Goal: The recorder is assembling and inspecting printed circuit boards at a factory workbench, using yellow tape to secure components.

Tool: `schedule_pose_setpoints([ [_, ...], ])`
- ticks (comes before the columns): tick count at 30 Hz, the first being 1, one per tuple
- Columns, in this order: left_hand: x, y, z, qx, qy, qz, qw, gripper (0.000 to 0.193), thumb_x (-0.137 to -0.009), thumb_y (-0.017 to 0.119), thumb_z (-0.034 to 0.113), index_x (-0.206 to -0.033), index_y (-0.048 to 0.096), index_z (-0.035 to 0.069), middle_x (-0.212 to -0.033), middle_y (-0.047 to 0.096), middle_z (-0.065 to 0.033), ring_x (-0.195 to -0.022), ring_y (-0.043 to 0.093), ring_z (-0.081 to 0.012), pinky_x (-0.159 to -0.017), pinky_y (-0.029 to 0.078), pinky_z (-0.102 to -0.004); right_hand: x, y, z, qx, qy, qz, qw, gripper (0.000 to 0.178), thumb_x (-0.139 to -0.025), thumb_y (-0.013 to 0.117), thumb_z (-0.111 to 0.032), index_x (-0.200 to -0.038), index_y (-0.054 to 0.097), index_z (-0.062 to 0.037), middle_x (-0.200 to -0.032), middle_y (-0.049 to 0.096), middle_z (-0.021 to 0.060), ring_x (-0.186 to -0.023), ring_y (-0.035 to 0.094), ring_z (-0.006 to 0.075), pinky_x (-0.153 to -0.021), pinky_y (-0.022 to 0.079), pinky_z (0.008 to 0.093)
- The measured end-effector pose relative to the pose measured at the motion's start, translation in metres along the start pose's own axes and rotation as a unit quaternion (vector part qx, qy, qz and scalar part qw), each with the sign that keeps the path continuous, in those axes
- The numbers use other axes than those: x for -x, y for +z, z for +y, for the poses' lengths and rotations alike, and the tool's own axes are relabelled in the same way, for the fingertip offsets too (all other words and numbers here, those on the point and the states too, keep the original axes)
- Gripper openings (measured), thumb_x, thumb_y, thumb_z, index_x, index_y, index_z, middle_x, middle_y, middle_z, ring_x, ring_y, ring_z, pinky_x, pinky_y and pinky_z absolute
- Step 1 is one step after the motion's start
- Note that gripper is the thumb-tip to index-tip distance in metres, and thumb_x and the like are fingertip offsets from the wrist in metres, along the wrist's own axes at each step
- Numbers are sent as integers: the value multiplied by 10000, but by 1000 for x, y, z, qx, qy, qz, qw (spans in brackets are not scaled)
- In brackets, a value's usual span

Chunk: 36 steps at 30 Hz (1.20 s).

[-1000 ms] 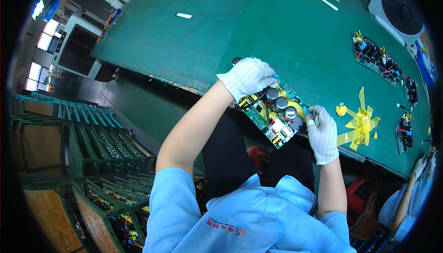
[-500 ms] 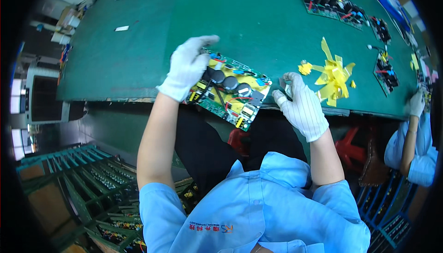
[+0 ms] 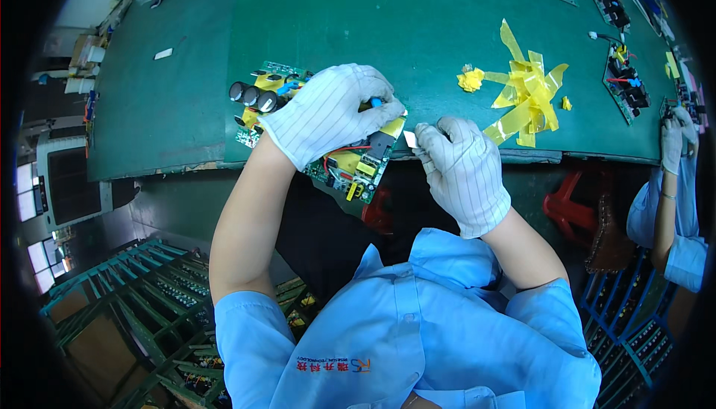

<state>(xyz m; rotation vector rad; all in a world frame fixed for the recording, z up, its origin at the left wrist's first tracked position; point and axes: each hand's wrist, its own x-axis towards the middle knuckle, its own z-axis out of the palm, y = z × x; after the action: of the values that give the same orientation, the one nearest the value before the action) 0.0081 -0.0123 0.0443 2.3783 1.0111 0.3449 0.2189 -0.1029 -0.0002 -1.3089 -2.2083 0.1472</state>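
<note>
- Green table [image 3: 358, 28] spreads beyond both your hands.
- Your gloved left hand [image 3: 328, 114] lies over the circuit board [image 3: 349, 161]; I cannot tell whether it grips.
- Your right hand [image 3: 464, 174], apart from the left, pinches a white piece [image 3: 410, 139] beside the board.
- Yellow tape [image 3: 531, 89] lies beyond your right hand.

My left hand [image 3: 332, 114] and right hand [image 3: 462, 174] wear white with thin grey stripes; the sliver [image 3: 410, 139] I hold is white. The circuit board [image 3: 349, 161] is green, patched yellow, black and red, the desk [image 3: 335, 36] green, the tape [image 3: 531, 92] yellow, my shirt [image 3: 358, 312] light blue.
</note>
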Motion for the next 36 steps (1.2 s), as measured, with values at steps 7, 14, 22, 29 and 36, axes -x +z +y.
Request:
schedule_pose_setpoints([
  [7,-3,3,5,-19,-54,11,998,227,-843,669,208,-870,677,-16,-962,700,-169,-886,664,-345,-799,528,-401,5,8,-4,8,12,-26,1000,181,-822,656,-173,-989,650,-105,-874,552,41,-784,577,226,-589,484,372],
  [14,-1,8,1,-36,-56,22,998,256,-856,658,238,-897,677,-14,-957,700,-154,-871,663,-338,-788,527,-399,5,11,-4,12,20,-23,999,153,-822,655,-169,-961,657,-108,-868,556,35,-813,574,217,-590,496,364],
  [22,-1,8,2,-47,-53,36,997,279,-854,664,261,-893,681,-15,-952,698,-155,-873,669,-341,-796,531,-397,5,11,-8,29,22,-41,998,148,-808,648,-157,-951,648,-119,-870,554,45,-813,573,228,-593,494,369],
  [29,1,14,-7,-33,5,81,996,271,-839,668,308,-832,687,38,-807,658,-137,-784,646,-345,-700,522,-422,-2,17,-14,36,49,-37,997,205,-759,657,-119,-961,625,-118,-891,552,59,-829,569,253,-593,493,379],
  [36,1,13,-9,-6,57,111,992,274,-882,641,287,-862,682,17,-823,660,-148,-758,638,-354,-679,516,-417,-14,15,-11,56,7,-74,996,379,-721,647,-88,-1100,628,-85,-928,572,85,-856,586,264,-618,521,383],
])
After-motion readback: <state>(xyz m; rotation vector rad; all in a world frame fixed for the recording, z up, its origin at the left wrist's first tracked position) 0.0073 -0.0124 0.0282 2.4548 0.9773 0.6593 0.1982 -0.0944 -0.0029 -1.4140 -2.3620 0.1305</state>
